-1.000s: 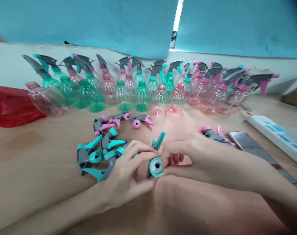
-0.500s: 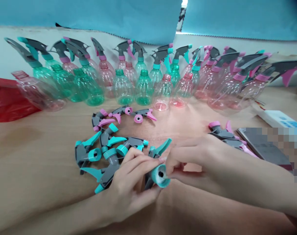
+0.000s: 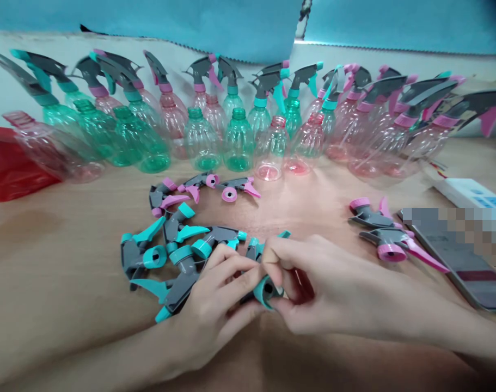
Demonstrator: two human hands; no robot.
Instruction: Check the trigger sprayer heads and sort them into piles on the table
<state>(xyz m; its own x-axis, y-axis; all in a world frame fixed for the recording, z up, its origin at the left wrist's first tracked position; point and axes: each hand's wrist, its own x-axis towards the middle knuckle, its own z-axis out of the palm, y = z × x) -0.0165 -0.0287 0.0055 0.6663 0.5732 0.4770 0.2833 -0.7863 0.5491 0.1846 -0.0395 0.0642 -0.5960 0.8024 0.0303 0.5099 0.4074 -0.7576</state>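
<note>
The left hand (image 3: 209,305) has its grip closed around a grey plastic trigger sprayer head with a round turquoise screw collar (image 3: 260,294), holding it just above the counter in front of the person. The collar's open mouth faces back toward the wearer, while the turquoise nozzle and trigger tip show beyond the fingers. The right hand (image 3: 319,283) meets the collar's far edge with thumb and fingertips drawn together; whether its grip pinches the rim or a small pale piece there, I cannot tell.

Just beside the left hand, four loose turquoise-and-grey plastic sprayer heads (image 3: 179,290) lie in a cluster on the light brown counter (image 3: 76,261). Behind them sit three pink-and-grey plastic sprayer heads (image 3: 240,187). Beyond the right hand are two more heads with pink collars (image 3: 392,251), next to a dark, flat, rectangular device (image 3: 431,239), partly pixelated. A white strip with blue markings (image 3: 472,190) lies farther back.

Across the rear stand clear green and pink plastic bottles with open necks (image 3: 239,142), and among and behind them bottles fitted with grey sprayer heads (image 3: 266,85). A red plastic bag (image 3: 19,169) lies at the far left. Blue cloth (image 3: 170,22) hangs over the white wall (image 3: 121,46).
</note>
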